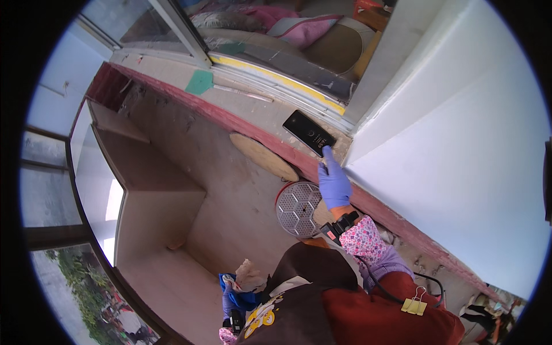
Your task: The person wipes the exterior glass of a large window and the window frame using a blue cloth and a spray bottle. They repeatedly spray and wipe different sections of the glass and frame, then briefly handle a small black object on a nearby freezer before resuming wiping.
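Observation:
A black smartphone lies face up on the window ledge, its screen showing a clock display. My right hand, in a purple glove, reaches up to it. The index finger is stretched out, its tip at the phone's near edge, and nothing is held. Low on the left, my left hand, gloved too, is closed round a blue cloth. Crumpled beige cloth or paper sticks up from the same bundle. My body hides part of this hand.
A green flat piece and a thin pale strip lie along the ledge by the sliding window. Below stand a round perforated metal stool and a round wooden board. A white wall rises right.

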Tool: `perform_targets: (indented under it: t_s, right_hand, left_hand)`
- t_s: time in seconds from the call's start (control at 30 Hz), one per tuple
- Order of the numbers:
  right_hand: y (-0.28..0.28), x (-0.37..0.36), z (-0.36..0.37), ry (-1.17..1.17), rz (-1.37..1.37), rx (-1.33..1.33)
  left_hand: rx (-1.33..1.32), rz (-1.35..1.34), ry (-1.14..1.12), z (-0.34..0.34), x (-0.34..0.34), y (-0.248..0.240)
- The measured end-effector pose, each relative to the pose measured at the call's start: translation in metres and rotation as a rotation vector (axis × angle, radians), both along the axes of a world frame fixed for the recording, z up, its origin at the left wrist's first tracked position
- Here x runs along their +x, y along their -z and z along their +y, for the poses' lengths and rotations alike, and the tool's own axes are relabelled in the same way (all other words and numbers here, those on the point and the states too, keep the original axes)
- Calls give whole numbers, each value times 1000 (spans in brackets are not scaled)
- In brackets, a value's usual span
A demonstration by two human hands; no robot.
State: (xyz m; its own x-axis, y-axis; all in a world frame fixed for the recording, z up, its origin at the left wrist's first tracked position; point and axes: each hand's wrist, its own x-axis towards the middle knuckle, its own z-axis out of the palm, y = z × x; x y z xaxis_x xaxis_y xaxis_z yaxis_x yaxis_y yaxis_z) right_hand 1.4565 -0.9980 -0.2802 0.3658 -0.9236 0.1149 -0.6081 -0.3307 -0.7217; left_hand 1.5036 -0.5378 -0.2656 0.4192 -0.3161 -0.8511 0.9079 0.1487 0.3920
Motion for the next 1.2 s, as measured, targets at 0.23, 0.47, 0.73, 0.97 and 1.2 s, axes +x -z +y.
perform_targets:
  t_s: [0.23,0.47,0.73,0.97,1.2]
  right_hand:
    - [0,29,24,-253,-62,-84]
    - [6,21,43,-255,-83,-9]
    - [25,18,49,-269,-162,-27]
    - [48,9,48,-372,-19,139]
    - [37,-8,21,-299,110,133]
  left_hand:
    - [-105,-35,151,-18,3,-15]
    - [-22,-46,205,-22,5,-23]
    - [11,-38,210,-31,2,-26]
    - [49,-25,171,-40,-3,-31]
    - [95,-36,37,-29,-11,-39]
